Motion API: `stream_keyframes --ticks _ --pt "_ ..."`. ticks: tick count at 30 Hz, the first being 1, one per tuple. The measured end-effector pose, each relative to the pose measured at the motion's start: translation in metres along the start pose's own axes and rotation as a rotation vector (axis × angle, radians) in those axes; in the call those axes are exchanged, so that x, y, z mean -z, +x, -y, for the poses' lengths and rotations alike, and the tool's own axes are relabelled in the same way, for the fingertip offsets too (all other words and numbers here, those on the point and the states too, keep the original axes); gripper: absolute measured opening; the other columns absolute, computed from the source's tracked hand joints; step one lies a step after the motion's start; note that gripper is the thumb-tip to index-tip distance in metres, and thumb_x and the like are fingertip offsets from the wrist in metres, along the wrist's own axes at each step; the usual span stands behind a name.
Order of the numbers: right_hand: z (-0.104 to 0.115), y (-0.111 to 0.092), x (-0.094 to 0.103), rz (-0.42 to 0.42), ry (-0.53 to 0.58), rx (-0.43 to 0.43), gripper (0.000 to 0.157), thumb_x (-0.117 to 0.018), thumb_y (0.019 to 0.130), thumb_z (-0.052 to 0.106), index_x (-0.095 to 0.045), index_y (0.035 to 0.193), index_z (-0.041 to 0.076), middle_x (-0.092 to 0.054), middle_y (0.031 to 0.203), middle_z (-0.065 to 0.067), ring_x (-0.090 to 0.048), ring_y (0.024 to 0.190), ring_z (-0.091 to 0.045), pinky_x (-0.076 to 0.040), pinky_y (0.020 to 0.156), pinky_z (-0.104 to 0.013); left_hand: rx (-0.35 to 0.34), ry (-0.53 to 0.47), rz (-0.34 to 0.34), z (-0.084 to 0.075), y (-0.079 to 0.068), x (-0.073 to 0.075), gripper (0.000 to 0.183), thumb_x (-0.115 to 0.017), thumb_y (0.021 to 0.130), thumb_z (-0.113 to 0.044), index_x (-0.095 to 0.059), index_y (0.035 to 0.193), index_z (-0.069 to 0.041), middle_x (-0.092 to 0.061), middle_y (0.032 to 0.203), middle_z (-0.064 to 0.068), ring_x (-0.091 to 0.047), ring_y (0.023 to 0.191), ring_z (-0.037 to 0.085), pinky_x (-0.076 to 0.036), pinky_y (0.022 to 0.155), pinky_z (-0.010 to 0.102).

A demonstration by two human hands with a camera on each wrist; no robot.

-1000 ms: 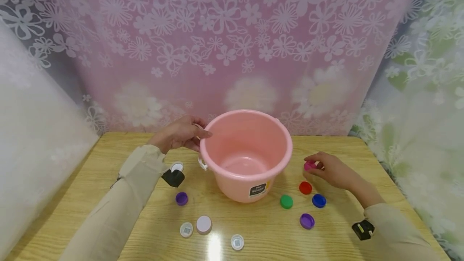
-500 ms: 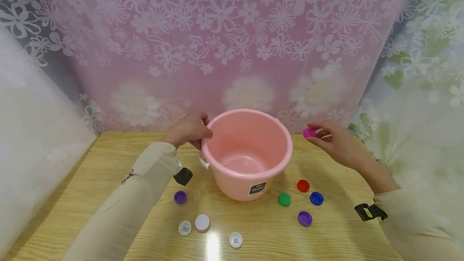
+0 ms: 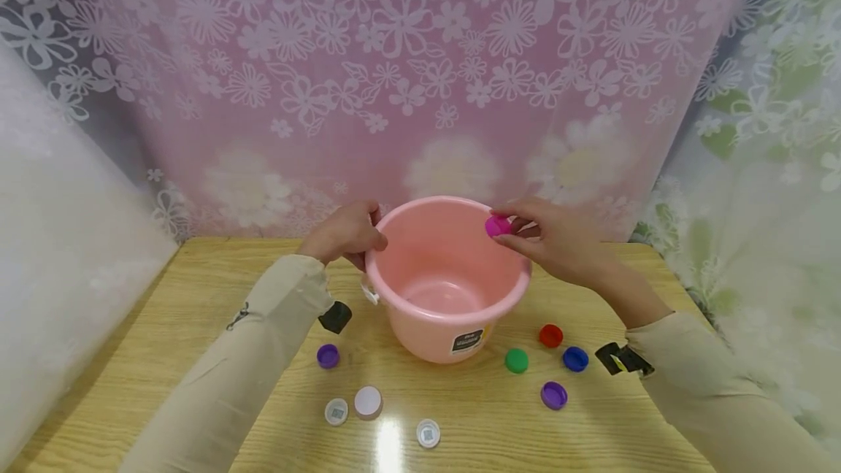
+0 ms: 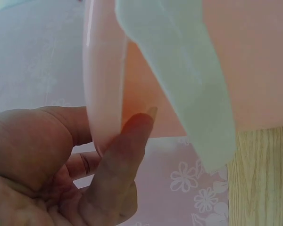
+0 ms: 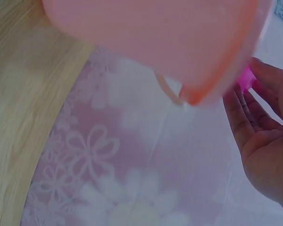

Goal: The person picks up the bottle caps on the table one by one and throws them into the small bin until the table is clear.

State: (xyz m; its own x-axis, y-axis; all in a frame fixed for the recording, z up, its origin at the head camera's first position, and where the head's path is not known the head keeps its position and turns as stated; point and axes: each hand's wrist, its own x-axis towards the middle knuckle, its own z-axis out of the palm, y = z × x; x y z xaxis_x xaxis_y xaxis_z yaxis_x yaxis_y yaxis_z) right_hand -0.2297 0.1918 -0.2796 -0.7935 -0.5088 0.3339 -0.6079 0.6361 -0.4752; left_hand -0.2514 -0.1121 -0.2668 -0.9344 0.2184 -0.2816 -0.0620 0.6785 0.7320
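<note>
A pink plastic bucket (image 3: 420, 334) stands on the wooden table, its opening facing up and its inside visible. My left hand (image 3: 347, 232) grips its rim at the left; the left wrist view shows fingers (image 4: 118, 174) curled round the rim (image 4: 104, 80) beside a white handle piece (image 4: 188, 89). At the right side of the opening, my right hand (image 3: 558, 239) pinches a bright magenta bottle cap (image 3: 498, 226) between thumb and fingers, over the rim. In the right wrist view the magenta cap (image 5: 246, 80) is partly hidden behind the bucket's edge.
Right of the bucket lie a red cap (image 3: 550, 336), a green cap (image 3: 516, 360), a blue cap (image 3: 575, 359) and a purple cap (image 3: 554, 395). To the front left are another purple cap (image 3: 328, 356) and several pale caps (image 3: 369, 402). A flowered curtain (image 3: 434, 93) hangs behind the table.
My right hand has picked the magenta cap up off the table, raised it, and carried it left to the bucket's opening. My left hand stays at the rim, its grip slightly shifted.
</note>
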Motion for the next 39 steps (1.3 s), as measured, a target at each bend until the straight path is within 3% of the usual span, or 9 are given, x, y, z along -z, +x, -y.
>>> stream_keyframes --ticks 4,11,16,20,24,27,33,39 --pt "0.006 0.012 -0.017 0.101 0.038 0.003 0.042 -0.069 0.09 0.022 -0.059 0.127 0.006 -0.061 0.109 -0.006 -0.062 0.095 -0.022 -0.054 0.083 -0.039 -0.008 -0.018 -0.005 0.002 0.001 -0.001 0.024 -0.062 0.085 0.0 -0.048 0.104 0.001 -0.06 0.096 0.023 -0.066 0.056 0.025 -0.058 0.056 0.037" --pt "0.009 0.028 -0.037 0.162 0.032 0.095 0.038 -0.072 0.087 0.016 -0.062 0.122 0.006 -0.065 0.109 -0.003 -0.063 0.091 -0.018 -0.054 0.08 -0.036 -0.05 -0.112 -0.022 0.017 0.005 -0.003 0.029 -0.063 0.084 -0.003 -0.047 0.108 0.001 -0.061 0.091 0.022 -0.067 0.056 0.024 -0.058 0.056 0.038" --pt "0.009 0.031 -0.039 0.215 0.018 0.113 0.035 -0.073 0.085 0.013 -0.063 0.118 0.005 -0.064 0.106 -0.003 -0.06 0.09 -0.018 -0.054 0.079 -0.033 -0.063 -0.221 0.005 0.025 0.007 -0.002 0.031 -0.066 0.087 -0.006 -0.047 0.11 0.001 -0.06 0.09 0.021 -0.067 0.057 0.024 -0.058 0.056 0.036" --pt "0.011 0.03 -0.039 0.272 -0.005 0.111 0.033 -0.073 0.086 0.013 -0.064 0.118 0.005 -0.063 0.109 -0.002 -0.059 0.093 -0.018 -0.054 0.081 -0.033 -0.081 -0.359 0.082 0.033 0.009 0.001 0.03 -0.062 0.094 -0.016 -0.05 0.114 0.002 -0.062 0.092 0.019 -0.066 0.061 0.022 -0.058 0.057 0.034" --pt "0.015 0.029 -0.039 0.307 -0.038 0.116 0.033 -0.073 0.086 0.013 -0.065 0.118 0.007 -0.062 0.11 -0.002 -0.06 0.096 -0.018 -0.053 0.083 -0.034 -0.053 -0.531 0.159 0.041 0.012 0.002 0.032 -0.054 0.099 -0.018 -0.049 0.123 0.002 -0.058 0.103 0.018 -0.066 0.069 0.024 -0.058 0.061 0.034" --pt "0.015 0.029 -0.039 0.327 -0.055 0.128 0.034 -0.073 0.086 0.014 -0.066 0.118 0.007 -0.062 0.111 -0.003 -0.061 0.095 -0.018 -0.053 0.083 -0.033 -0.022 -0.619 0.176 0.043 0.014 0.001 0.034 -0.055 0.098 -0.017 -0.046 0.126 0.001 -0.056 0.107 0.019 -0.066 0.068 0.024 -0.058 0.06 0.033" --pt "0.015 0.03 -0.039 0.345 -0.071 0.127 0.032 -0.074 0.085 0.016 -0.067 0.115 0.008 -0.064 0.108 -0.001 -0.062 0.094 -0.018 -0.053 0.083 -0.034 -0.001 -0.685 0.168 0.045 0.015 -0.001 0.03 -0.056 0.097 -0.014 -0.046 0.123 -0.001 -0.056 0.1 0.017 -0.061 0.056 0.018 -0.056 0.051 0.028" --pt "0.013 0.03 -0.039 0.369 -0.064 0.082 0.04 -0.075 0.084 0.021 -0.064 0.119 0.006 -0.064 0.112 -0.005 -0.062 0.098 -0.021 -0.052 0.086 -0.038 0.01 -0.758 0.203 0.047 0.016 -0.001 0.027 -0.056 0.097 -0.014 -0.047 0.12 -0.002 -0.057 0.092 0.013 -0.061 0.054 0.017 -0.055 0.049 0.027"
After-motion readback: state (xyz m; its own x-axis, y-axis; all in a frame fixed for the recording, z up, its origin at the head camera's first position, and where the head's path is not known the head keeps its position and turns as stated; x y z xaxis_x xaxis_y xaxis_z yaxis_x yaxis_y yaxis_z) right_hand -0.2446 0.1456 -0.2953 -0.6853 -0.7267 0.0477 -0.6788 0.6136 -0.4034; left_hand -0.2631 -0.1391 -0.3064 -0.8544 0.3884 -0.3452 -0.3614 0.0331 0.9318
